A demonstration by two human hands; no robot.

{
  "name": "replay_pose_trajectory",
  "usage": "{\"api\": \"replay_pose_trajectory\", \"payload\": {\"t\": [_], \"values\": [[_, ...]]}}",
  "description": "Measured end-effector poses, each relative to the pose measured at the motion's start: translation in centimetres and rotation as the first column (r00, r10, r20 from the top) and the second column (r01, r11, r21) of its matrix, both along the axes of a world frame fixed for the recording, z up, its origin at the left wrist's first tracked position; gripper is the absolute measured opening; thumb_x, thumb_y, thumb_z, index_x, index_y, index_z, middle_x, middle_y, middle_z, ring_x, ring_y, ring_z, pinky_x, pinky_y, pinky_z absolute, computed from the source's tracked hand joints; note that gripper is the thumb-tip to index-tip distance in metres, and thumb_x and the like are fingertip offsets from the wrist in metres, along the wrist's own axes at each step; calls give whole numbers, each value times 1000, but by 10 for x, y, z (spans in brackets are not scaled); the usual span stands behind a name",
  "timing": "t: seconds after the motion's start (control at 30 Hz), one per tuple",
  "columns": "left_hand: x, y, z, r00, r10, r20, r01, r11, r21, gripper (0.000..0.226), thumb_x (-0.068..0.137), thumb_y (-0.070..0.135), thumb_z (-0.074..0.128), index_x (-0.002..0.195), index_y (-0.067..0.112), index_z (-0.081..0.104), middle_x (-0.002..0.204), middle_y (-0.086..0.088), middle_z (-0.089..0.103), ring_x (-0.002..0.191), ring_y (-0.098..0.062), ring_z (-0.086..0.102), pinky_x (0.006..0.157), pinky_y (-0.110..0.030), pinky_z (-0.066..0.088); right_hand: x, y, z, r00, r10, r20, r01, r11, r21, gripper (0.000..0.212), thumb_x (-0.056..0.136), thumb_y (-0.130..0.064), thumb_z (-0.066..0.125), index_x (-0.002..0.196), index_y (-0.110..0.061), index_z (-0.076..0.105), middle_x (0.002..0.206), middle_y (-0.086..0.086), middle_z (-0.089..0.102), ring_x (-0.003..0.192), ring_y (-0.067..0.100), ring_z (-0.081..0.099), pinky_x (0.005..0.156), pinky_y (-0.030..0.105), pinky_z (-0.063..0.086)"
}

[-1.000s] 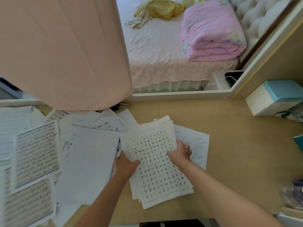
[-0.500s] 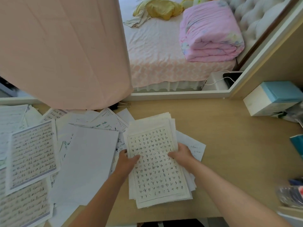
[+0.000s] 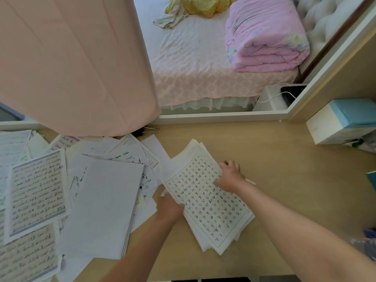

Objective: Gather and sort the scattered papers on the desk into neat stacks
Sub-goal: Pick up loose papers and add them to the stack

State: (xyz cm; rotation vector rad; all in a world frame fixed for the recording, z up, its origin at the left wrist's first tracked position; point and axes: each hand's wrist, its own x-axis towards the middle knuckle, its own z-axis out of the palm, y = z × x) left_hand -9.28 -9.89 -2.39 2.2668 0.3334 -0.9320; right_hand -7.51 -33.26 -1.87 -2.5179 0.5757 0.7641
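A stack of calligraphy practice sheets [image 3: 205, 202] with a grid of inked characters lies slanted on the wooden desk [image 3: 284, 180]. My left hand [image 3: 169, 207] grips the stack's left edge. My right hand [image 3: 230, 176] holds its right edge, fingers curled over the top sheet. To the left lie scattered papers: a blank white sheaf [image 3: 101, 208], lined handwriting pages [image 3: 37, 194] and several overlapping printed sheets [image 3: 126, 153].
A pink curtain [image 3: 71, 64] hangs over the desk's back left. A white and blue box [image 3: 343, 121] stands at the right wall. A binder clip [image 3: 150, 130] lies by the curtain's hem. Beyond the desk's back edge is a bed with a folded pink quilt [image 3: 266, 35].
Both hands have turned the calligraphy stack so its top leans left, and shifted it right. The loose sheet under its right side is now almost covered.
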Motion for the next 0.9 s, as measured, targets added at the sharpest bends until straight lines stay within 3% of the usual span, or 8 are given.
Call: {"api": "replay_pose_trajectory", "payload": {"t": [0.07,0.13,0.3,0.47,0.6,0.7,0.8,0.9], "values": [[3,4,-4,1000,-10,12,9,993,116,58,85,26,67,135,9,44,137,-15,38,124,-33,46,101,-43,45,-2,3,-5,999,-39,-9,39,999,-27,80,80,-32,68,149,-29,27,146,5,24,133,29,28,100,44,46],[6,8,-6,1000,4,2,-4,992,123,66,81,30,71,137,9,41,140,-16,34,127,-34,43,102,-44,44,-3,6,-7,993,-117,-3,117,993,-13,77,78,-31,69,145,-32,31,134,6,35,120,28,45,93,39,48],[17,20,-37,988,151,-14,-151,988,2,97,51,48,74,138,17,44,139,-11,45,123,-32,51,98,-49,50,-8,14,-9,985,-167,-38,169,984,64,35,77,-36,68,106,-23,54,98,-6,64,89,17,64,88,38,53],[20,21,-16,990,142,4,-142,990,-25,66,69,28,76,129,17,51,127,-8,47,117,-31,55,97,-46,51,-22,10,-2,938,-343,56,310,898,313,27,81,-16,75,103,-24,61,98,-8,68,84,13,66,62,28,53],[21,25,-10,975,203,87,-198,978,-58,88,72,25,82,145,13,35,139,-11,41,126,-30,48,103,-48,47,-36,6,7,915,-404,-10,361,808,466,34,82,-7,76,105,-29,63,103,-7,69,95,16,66,80,35,57],[24,24,11,934,350,70,-320,908,-271,100,78,28,82,153,14,17,154,-12,32,138,-31,38,112,-50,36,-45,2,22,882,-472,-12,385,704,597,29,83,-10,76,107,-22,65,106,-2,71,101,18,66,85,34,54],[31,24,50,924,381,-15,-341,809,-479,77,84,32,76,146,17,33,141,-4,51,122,-22,54,105,-43,43,-53,4,52,822,-567,53,372,605,704,27,87,-8,72,112,-16,66,104,-5,73,94,7,68,69,17,50],[39,19,95,926,319,202,-157,811,-564,24,92,26,67,114,20,61,112,2,71,99,-16,69,79,-31,56,-55,11,80,766,-627,140,324,565,759,29,88,-6,71,115,-14,67,107,-3,74,98,11,70,77,22,56]]}}
